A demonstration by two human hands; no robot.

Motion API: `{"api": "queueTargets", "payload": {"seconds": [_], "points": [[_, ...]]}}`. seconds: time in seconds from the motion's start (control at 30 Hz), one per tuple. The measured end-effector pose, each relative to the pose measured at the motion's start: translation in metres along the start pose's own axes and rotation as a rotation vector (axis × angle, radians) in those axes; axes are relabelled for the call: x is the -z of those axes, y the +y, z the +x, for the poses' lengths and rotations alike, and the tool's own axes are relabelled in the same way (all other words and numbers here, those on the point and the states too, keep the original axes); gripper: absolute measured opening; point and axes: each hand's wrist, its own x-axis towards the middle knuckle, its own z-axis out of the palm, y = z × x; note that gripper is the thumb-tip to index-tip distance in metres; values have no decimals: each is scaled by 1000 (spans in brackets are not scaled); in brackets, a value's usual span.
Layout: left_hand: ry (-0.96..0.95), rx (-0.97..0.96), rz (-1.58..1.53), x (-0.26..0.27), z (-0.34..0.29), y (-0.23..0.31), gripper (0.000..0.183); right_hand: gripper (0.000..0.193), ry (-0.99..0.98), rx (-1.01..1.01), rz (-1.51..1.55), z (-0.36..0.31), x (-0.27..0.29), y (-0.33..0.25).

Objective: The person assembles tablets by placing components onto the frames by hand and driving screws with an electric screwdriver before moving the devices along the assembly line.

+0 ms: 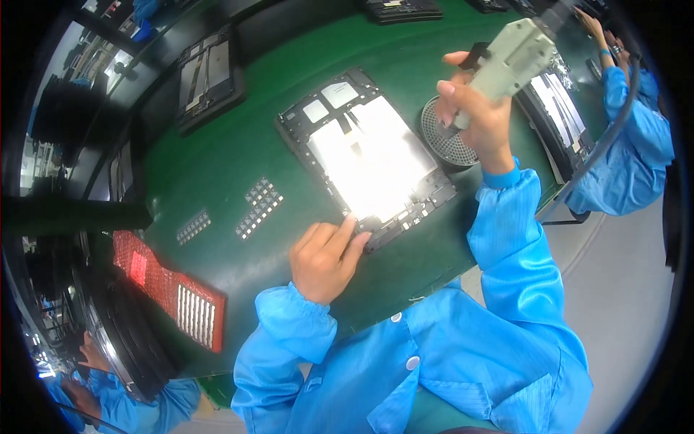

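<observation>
My right hand point(481, 119) is wrapped round a pale green electric screwdriver point(515, 59), raised at the right. The driver's lower end is over a round dish with a perforated top point(447, 137); its tip is hard to make out. An opened tablet-like device point(376, 163) lies tilted on the green mat, its black frame around bright silver plates. At its near left corner my left hand point(323, 260) grips the edge between thumb and forefinger, other fingers curled. Glare washes out the middle of the device.
Small parts point(260, 210) lie in rows left of the device, with another strip point(193, 227) beyond. A red bubble-wrap bag point(170, 289) is near the left edge. Similar devices stand at the far left point(210, 76) and right point(557, 108). Co-workers in blue sit either side.
</observation>
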Motion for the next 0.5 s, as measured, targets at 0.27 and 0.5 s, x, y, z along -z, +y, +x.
{"api": "queueTargets", "payload": {"seconds": [0.27,0.5], "points": [[-1,15,-30,-2,-2,-1,32,37,-25,-56,-220,5,10,16],[-9,16,-15,-1,1,0,32,32,-27,-72,-212,7,9,18]]}}
